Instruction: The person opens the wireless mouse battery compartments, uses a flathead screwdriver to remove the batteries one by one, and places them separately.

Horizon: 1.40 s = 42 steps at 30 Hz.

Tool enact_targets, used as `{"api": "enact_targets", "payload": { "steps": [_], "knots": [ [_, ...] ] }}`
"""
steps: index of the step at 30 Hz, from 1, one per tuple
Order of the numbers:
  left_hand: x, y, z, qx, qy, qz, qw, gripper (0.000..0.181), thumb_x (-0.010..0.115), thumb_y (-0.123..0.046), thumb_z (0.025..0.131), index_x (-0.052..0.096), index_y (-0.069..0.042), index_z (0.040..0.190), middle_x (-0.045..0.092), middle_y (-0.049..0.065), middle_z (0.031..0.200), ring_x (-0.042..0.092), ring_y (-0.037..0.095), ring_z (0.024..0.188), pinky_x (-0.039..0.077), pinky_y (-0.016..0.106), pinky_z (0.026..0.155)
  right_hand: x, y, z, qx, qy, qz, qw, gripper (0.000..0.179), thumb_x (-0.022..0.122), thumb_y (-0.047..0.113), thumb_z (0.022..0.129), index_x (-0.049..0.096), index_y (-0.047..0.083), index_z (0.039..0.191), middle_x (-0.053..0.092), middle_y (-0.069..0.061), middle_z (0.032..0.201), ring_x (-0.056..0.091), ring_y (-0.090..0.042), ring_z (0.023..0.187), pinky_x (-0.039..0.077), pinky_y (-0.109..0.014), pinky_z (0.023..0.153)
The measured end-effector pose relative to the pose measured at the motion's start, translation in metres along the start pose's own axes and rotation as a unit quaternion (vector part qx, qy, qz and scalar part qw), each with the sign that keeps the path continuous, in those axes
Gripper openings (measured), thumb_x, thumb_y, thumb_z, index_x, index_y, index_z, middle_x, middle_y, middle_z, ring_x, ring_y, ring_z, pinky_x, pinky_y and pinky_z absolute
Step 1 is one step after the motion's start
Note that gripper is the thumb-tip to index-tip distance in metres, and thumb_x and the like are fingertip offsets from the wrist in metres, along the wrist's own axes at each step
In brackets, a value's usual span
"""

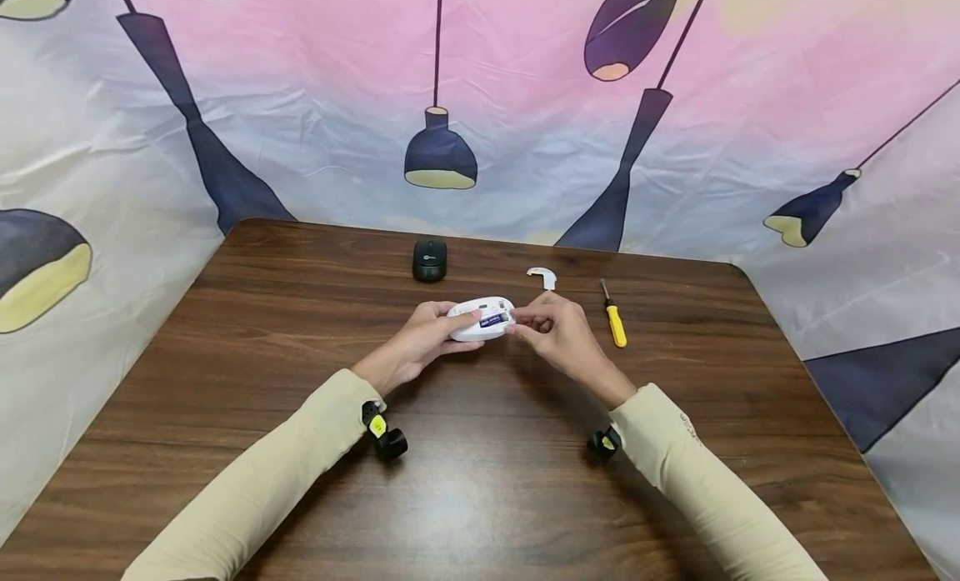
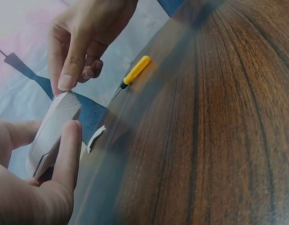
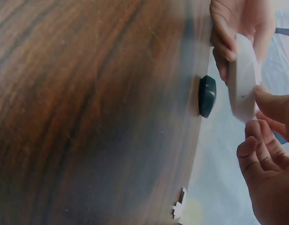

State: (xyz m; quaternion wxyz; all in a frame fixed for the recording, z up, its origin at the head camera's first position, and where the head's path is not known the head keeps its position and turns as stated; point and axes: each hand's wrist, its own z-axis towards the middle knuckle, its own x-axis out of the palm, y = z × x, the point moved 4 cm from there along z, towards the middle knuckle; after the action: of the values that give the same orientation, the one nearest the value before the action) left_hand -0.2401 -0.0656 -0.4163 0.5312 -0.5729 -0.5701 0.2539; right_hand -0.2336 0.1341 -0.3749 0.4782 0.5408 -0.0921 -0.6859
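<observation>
A white computer mouse [image 1: 468, 331] is held underside up above the table, its battery compartment uncovered. Inside lies a blue-and-white battery [image 1: 493, 321]. My left hand [image 1: 420, 339] grips the mouse from the left, thumb on the underside, fingers along the opposite side. At the mouse's right end is my right hand [image 1: 558, 331], its thumb and fingertips pinching the edge beside the battery. In the left wrist view the right thumb [image 2: 74, 65] touches the tip of the mouse [image 2: 53, 126]. The right wrist view shows the mouse [image 3: 245, 77] between both hands; the battery is hidden there.
Behind the hands a black mouse [image 1: 430, 261] sits on the wooden table [image 1: 480, 481]. A small white curved cover [image 1: 546, 277] lies beyond the right hand. A yellow-handled screwdriver [image 1: 615, 323] lies to its right. A printed cloth [image 1: 337, 147] hangs behind the table.
</observation>
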Motion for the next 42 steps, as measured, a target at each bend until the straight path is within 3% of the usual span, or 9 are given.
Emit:
{"api": "enact_targets", "payload": {
  "steps": [11,24,34,42],
  "knots": [
    [0.001,-0.006,-0.001,0.008,0.006,0.009,0.9999,0.045,0.059,-0.009,0.103,0.044,0.014,0.140,0.055,0.022,0.127,0.066,0.019,0.096,0.062,0.032,0.090,0.006,0.001,0.001,-0.033,-0.017,0.039,0.9986,0.020,0.082,0.004,0.085,0.079,0.001,0.105,0.065,-0.002,0.085,0.054,-0.013,0.068,0.048,-0.019,0.054],
    [0.000,-0.007,-0.003,-0.002,0.006,0.029,0.9995,0.042,0.059,-0.008,0.103,0.047,0.014,0.138,0.057,0.022,0.125,0.067,0.018,0.095,0.062,0.032,0.089,0.013,-0.005,0.000,0.014,-0.021,0.156,0.9874,0.016,0.080,-0.002,0.085,0.079,-0.001,0.101,0.069,-0.015,0.086,0.057,-0.015,0.074,0.049,-0.018,0.056],
    [0.003,-0.009,-0.003,-0.009,0.004,0.036,0.9993,0.044,0.058,-0.008,0.103,0.045,0.014,0.139,0.055,0.023,0.127,0.066,0.020,0.096,0.062,0.031,0.089,0.014,-0.009,-0.001,0.022,-0.024,0.178,0.9835,0.017,0.080,-0.004,0.084,0.079,-0.003,0.101,0.070,-0.015,0.087,0.062,-0.012,0.075,0.053,-0.016,0.060],
    [0.002,-0.008,-0.001,-0.013,-0.004,0.033,0.9994,0.044,0.059,-0.008,0.103,0.046,0.013,0.139,0.055,0.023,0.128,0.066,0.021,0.097,0.062,0.031,0.088,0.014,-0.008,0.001,0.021,-0.039,0.164,0.9855,0.014,0.081,-0.003,0.084,0.080,-0.003,0.098,0.071,-0.014,0.086,0.062,-0.012,0.075,0.052,-0.014,0.059]
  ]
}}
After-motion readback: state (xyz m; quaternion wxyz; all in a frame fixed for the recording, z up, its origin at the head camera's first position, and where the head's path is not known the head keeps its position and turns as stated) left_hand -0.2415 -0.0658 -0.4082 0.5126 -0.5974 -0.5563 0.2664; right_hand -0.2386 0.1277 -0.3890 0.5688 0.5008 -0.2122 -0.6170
